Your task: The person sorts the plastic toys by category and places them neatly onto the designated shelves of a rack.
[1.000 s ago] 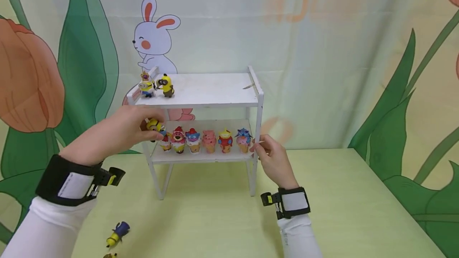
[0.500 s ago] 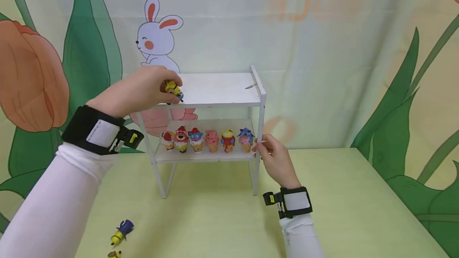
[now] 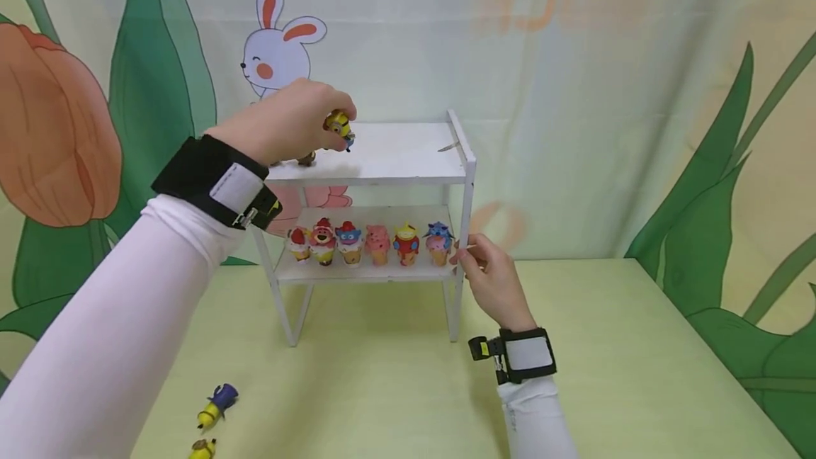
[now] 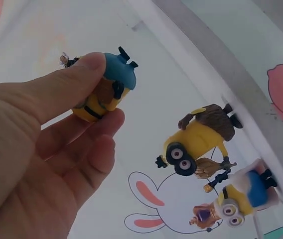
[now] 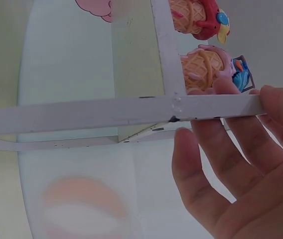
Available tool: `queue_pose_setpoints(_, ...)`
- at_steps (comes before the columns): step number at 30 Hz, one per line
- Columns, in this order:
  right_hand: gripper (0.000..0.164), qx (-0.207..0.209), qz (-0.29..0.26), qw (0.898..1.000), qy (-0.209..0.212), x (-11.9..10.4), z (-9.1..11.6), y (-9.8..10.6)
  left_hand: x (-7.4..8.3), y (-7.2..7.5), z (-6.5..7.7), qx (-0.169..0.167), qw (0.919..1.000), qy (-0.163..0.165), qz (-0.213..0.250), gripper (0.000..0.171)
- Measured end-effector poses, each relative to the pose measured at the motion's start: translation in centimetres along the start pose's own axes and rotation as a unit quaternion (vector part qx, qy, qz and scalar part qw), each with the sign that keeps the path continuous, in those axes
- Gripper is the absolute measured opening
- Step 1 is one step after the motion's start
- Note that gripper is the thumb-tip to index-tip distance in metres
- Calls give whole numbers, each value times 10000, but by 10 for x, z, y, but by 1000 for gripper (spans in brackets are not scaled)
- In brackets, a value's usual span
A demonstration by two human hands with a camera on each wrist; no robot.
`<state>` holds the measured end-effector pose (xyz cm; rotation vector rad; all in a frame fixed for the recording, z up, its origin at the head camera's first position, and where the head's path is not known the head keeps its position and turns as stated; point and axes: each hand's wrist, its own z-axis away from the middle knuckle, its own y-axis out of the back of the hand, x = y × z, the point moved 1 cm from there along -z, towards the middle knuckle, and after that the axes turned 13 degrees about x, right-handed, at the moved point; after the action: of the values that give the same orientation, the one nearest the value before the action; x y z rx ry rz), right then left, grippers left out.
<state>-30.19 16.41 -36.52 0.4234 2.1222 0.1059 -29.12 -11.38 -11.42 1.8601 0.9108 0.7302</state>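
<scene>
Between thumb and fingers, my left hand (image 3: pixel 296 119) pinches a yellow minion figurine (image 3: pixel 338 121) with blue bottoms, above the white two-tier shelf (image 3: pixel 401 151). In the left wrist view its blue lower body (image 4: pixel 121 72) shows past the thumb. Two other minions stand on the top board: one in a brown skirt (image 4: pixel 216 122), one with a crown (image 4: pixel 231 199). My arm hides most of them in the head view. Low on the right, my right hand (image 3: pixel 497 282) holds the shelf's front post (image 5: pixel 221 106), thumb on one side and fingers on the other.
Several ice-cream-cone figurines (image 3: pixel 377 245) stand in a row on the lower board. Two more minions lie at the front left of the table, one with a purple part (image 3: pixel 218 404), one cut by the frame (image 3: pixel 202 449). A printed curtain (image 3: pixel 574 91) hangs behind.
My left hand has carried the minion from beside the lower board up and rightward over the top board. The right hand has stayed on the post.
</scene>
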Motion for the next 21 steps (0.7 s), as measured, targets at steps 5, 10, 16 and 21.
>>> queue_pose_setpoints(5, 16, -9, 33, 10000, 83, 1, 1, 0, 1, -4, -8, -176, 9997, 35, -154, 30)
queue_pose_setpoints(10, 16, 13, 25, 9999, 130, 1, 2, -3, -1, -12, -12, -353, 9992, 56, -165, 31)
queue_pose_setpoints(16, 15, -22, 4, 9999, 101, -2, 4, -5, -4, -16, -12, -472, 9984, 84, -290, 28)
queue_pose_setpoints(21, 17, 14, 24, 10000, 42, -3, 5, -3, -5, -17, -12, -575, 9974, 91, -418, 26)
